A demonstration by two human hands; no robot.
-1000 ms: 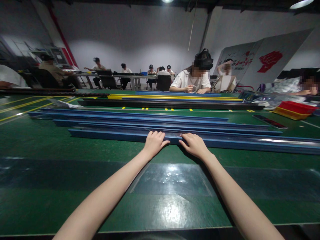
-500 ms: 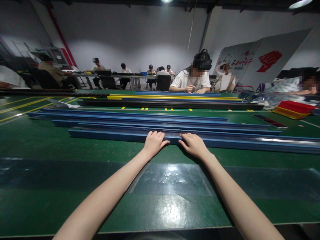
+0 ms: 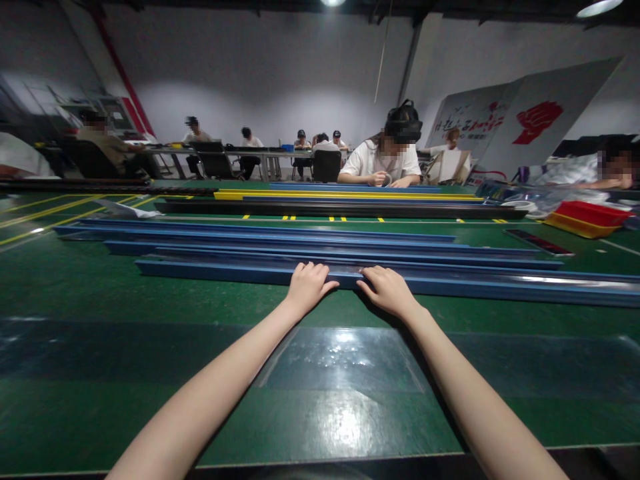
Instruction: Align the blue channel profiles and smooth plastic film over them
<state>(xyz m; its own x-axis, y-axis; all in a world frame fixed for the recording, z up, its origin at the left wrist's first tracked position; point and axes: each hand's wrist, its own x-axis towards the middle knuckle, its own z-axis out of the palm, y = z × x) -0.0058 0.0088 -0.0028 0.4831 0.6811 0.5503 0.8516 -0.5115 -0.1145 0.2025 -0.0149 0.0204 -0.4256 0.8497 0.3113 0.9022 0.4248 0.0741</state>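
Observation:
A long blue plastic channel strip (image 3: 215, 272) lies crosswise on the green table (image 3: 165, 308), the nearest of several. My left hand (image 3: 308, 287) grips its near wall left of the middle, fingers bent over the top edge and thumb along the front. A short gap to the right, my right hand (image 3: 387, 288) holds the same wall in a mirrored grip, its thumb pointing toward the other. The fingertips of both hands are partly hidden inside the channel. Behind it, more blue strips (image 3: 250, 232) lie roughly parallel.
Flat clear film (image 3: 125, 350) stretches across the table in front of me. Farther back lie a yellow strip (image 3: 350, 195) and a black strip (image 3: 325, 209). A phone-like dark slab (image 3: 539, 243) and a red tray (image 3: 593, 214) are on the right. A co-worker (image 3: 383, 160) sits opposite.
Both my hands and the strips stay in place. In the background, a person at the right has lowered a raised arm.

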